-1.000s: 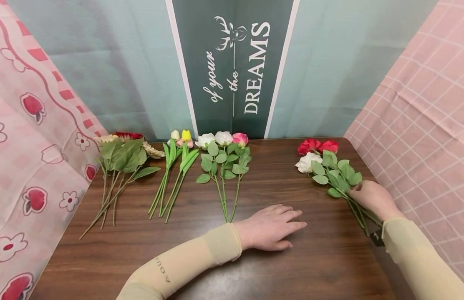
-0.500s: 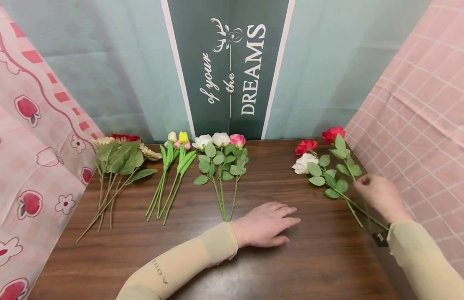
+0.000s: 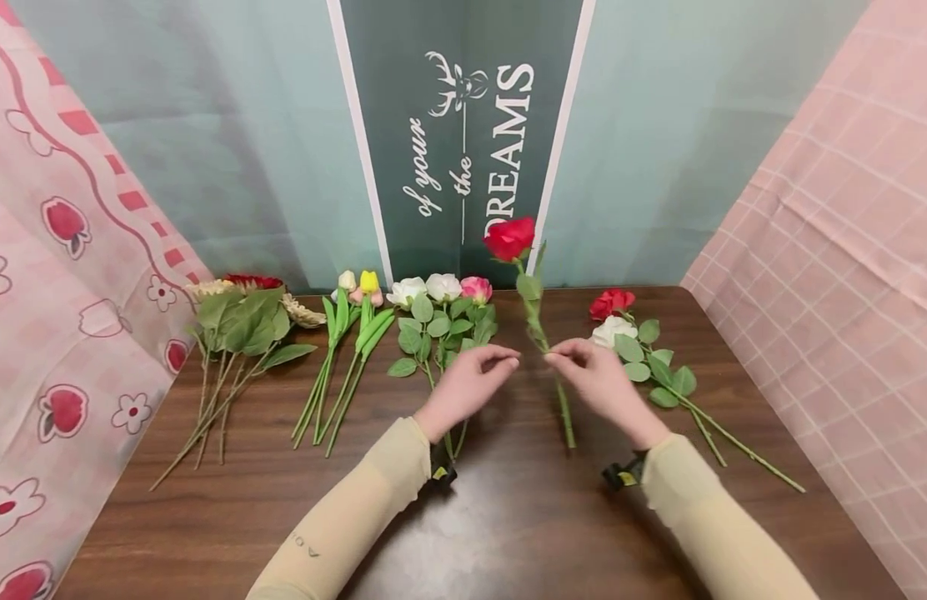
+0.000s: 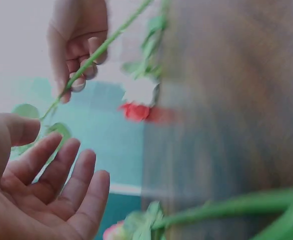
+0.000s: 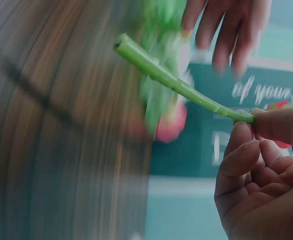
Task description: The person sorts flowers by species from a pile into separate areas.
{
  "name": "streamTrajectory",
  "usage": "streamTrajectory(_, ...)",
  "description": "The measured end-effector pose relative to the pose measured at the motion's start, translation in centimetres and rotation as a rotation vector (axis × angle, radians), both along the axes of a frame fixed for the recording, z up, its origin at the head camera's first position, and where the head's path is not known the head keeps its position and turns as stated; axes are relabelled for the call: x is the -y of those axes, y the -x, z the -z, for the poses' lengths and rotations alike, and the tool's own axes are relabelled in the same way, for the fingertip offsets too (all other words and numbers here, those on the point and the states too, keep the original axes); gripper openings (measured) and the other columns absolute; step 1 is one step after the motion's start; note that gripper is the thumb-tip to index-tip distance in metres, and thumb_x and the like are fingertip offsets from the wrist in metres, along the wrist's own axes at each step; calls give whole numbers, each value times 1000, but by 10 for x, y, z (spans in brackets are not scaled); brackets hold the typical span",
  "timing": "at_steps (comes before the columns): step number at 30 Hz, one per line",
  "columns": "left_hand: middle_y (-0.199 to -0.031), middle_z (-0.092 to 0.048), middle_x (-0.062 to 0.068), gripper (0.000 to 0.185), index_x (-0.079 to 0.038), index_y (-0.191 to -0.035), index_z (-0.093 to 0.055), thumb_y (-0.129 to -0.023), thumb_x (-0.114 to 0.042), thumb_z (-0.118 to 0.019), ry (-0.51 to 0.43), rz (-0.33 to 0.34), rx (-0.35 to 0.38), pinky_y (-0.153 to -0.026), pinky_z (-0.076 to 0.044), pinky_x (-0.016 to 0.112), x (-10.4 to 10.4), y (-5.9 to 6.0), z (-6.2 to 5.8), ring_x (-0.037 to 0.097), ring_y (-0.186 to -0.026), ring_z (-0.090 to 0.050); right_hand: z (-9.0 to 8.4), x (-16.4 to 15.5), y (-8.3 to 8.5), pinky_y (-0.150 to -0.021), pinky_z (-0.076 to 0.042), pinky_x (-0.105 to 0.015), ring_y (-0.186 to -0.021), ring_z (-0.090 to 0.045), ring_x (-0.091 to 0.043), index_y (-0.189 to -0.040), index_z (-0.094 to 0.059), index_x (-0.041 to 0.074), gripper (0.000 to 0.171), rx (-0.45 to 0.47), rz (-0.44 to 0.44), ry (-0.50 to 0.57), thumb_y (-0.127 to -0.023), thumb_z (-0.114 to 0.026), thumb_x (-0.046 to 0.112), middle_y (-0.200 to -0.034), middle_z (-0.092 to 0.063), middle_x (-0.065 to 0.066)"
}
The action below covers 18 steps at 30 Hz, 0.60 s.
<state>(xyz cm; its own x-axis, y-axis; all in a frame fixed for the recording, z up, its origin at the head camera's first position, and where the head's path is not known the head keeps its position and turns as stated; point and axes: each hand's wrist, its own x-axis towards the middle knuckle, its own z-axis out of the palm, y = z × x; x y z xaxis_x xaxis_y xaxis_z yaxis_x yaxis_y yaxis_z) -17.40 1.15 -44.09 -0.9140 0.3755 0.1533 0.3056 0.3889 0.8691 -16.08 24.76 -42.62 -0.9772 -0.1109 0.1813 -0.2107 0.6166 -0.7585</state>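
My right hand (image 3: pixel 600 385) pinches the stem of a red rose (image 3: pixel 510 239) between thumb and fingers, raised above the table with its bloom up. In the right wrist view the cut end of the rose's stem (image 5: pixel 171 80) juts out past the fingertips. My left hand (image 3: pixel 467 385) is just left of that stem, fingers apart and loosely bent, holding nothing; the left wrist view shows its palm (image 4: pixel 41 200) beside the leaves. To the right lie another red rose (image 3: pixel 612 303) and a white rose (image 3: pixel 612 331). Behind my left hand are two white roses (image 3: pixel 443 287) and a pink rose (image 3: pixel 476 290).
Several tulips (image 3: pixel 369 282) lie left of the middle on the brown wooden table (image 3: pixel 508 533). Farther left is a bunch of cream and red flowers (image 3: pixel 253 317) with brownish stems. Patterned cloth hangs at the back (image 3: pixel 621 125) and on both sides.
My right hand has drawn one red rose from the right-hand group and brought it upright to the middle. My left hand has lifted from the table towards the rose.
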Motion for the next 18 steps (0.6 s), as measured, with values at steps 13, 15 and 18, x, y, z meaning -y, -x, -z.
streamTrajectory(13, -111, -72, 1, 30, -12, -114, -76, -94, -34, -75, -366, -100, 248, -91, -52, 41, 39, 16, 3, 18, -103, -63, 19, 80, 8, -53, -43, -29, -68, -53, -31, -108, -68, -6, 33, 247, -156, 388, -101, -68, 26, -83, -64, -15)
streamTrajectory(15, -108, -72, 1, 25, -11, -109, -76, -94, -31, -75, -361, -105, 248, -87, -52, 37, 40, 18, 6, 18, -100, -62, 22, 83, 9, -55, -45, -30, -69, -54, -30, -108, -68, -6, 33, 262, -165, 397, -101, -69, 26, -84, -66, -14)
streamTrajectory(18, -103, -72, 0, 21, -10, -105, -76, -95, -28, -73, -358, -112, 238, -82, -49, 35, 45, 21, 5, 18, -94, -59, 21, 88, 9, -60, -51, -32, -71, -58, -29, -106, -69, -4, 27, 273, -180, 399, -100, -69, 23, -86, -67, -13)
